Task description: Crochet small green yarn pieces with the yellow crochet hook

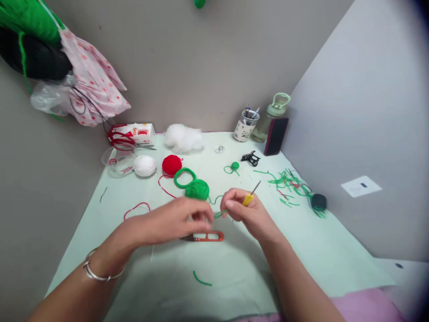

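My right hand (244, 209) is closed around a crochet hook with a yellow handle (247, 200), its metal tip pointing up and away. Green yarn (219, 214) runs from the fingers of that hand toward my left hand. My left hand (189, 215) is beside it, fingers curled downward and smeared by motion, so whether they grip the yarn is unclear. Just beyond the left hand lies a green yarn ball (197, 190), touching a green ring (184, 178). Orange thread snips (209, 236) lie under the left hand, their blades partly hidden.
A red yarn ball (172, 165), a white yarn ball (145, 166) and white stuffing (183, 138) sit farther back. Green yarn scraps (286, 181) and a black roll (318, 202) are at right. A phone (276, 136), bottle (259, 132) and pen cup (246, 126) stand by the wall.
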Demonstrator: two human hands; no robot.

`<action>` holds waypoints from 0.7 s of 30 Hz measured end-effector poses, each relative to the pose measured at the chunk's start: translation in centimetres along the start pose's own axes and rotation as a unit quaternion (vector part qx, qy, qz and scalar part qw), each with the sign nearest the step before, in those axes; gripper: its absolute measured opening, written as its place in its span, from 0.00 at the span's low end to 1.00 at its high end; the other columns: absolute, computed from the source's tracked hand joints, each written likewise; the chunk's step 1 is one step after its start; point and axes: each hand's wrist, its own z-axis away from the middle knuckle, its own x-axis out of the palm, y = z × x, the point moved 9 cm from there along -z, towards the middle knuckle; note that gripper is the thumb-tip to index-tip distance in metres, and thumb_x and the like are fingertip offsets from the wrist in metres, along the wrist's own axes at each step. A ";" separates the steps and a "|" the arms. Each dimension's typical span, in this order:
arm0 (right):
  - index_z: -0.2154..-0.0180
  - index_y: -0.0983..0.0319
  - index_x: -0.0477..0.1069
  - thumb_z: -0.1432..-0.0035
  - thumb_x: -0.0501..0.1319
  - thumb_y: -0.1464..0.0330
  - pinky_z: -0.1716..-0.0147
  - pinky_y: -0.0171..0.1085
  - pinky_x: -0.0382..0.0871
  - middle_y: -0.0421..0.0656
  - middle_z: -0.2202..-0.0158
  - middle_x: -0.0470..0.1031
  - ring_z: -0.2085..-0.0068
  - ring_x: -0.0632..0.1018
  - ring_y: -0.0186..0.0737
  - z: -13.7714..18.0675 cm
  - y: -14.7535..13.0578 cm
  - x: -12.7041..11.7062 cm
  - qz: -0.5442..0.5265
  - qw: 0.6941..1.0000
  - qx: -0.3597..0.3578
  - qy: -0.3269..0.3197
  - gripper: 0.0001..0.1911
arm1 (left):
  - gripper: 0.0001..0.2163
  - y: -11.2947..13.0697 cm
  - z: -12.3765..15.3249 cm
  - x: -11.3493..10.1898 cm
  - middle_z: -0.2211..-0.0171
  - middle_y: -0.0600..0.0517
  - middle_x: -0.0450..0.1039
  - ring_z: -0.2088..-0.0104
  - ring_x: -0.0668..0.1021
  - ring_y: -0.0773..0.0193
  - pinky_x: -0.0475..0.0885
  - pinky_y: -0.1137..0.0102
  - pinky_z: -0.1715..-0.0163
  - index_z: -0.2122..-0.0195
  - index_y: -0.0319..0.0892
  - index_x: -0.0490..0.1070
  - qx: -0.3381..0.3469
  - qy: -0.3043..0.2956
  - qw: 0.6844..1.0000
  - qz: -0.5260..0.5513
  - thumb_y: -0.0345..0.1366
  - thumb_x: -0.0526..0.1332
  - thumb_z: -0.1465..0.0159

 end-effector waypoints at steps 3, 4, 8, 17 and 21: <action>0.68 0.63 0.75 0.40 0.71 0.51 0.77 0.33 0.49 0.39 0.76 0.76 0.78 0.56 0.27 0.2 1.3 2.3 0.008 0.996 0.046 -0.080 0.21 | 0.08 -1.6 1.0 3.9 0.60 0.52 0.83 0.60 0.82 0.57 0.71 0.66 0.60 0.54 0.47 0.80 -0.033 -0.142 0.988 -0.042 0.40 0.65 0.32; 0.68 0.63 0.75 0.39 0.71 0.51 0.77 0.33 0.50 0.38 0.75 0.76 0.78 0.57 0.27 0.3 1.6 2.8 0.011 0.994 0.057 -0.096 0.21 | 0.09 -1.9 1.2 4.2 0.61 0.51 0.83 0.59 0.82 0.55 0.71 0.66 0.60 0.54 0.47 0.80 -0.034 -0.146 0.987 -0.058 0.39 0.66 0.33; 0.67 0.63 0.75 0.39 0.70 0.50 0.74 0.33 0.54 0.36 0.74 0.71 0.76 0.60 0.28 0.1 1.7 3.9 0.023 0.991 0.057 -0.117 0.22 | 0.07 -1.5 1.2 1.1 0.60 0.50 0.81 0.59 0.80 0.57 0.71 0.65 0.58 0.58 0.47 0.79 -0.001 0.003 0.997 -0.080 0.36 0.60 0.30; 0.68 0.62 0.76 0.38 0.72 0.55 0.73 0.34 0.54 0.39 0.73 0.78 0.74 0.63 0.30 -0.2 -5.3 6.0 0.015 0.985 0.010 -0.172 0.17 | 0.14 2.7 3.0 -4.4 0.52 0.53 0.79 0.52 0.78 0.58 0.72 0.65 0.52 0.44 0.52 0.75 0.063 0.137 0.985 0.083 0.48 0.64 0.28; 0.65 0.62 0.78 0.36 0.70 0.58 0.77 0.34 0.50 0.40 0.72 0.80 0.76 0.61 0.29 -0.9 -8.8 6.3 0.034 0.987 -0.039 -0.154 0.14 | 0.09 3.7 4.4 -6.9 0.65 0.56 0.76 0.65 0.75 0.64 0.70 0.70 0.63 0.57 0.49 0.80 0.068 0.164 0.982 0.063 0.46 0.62 0.27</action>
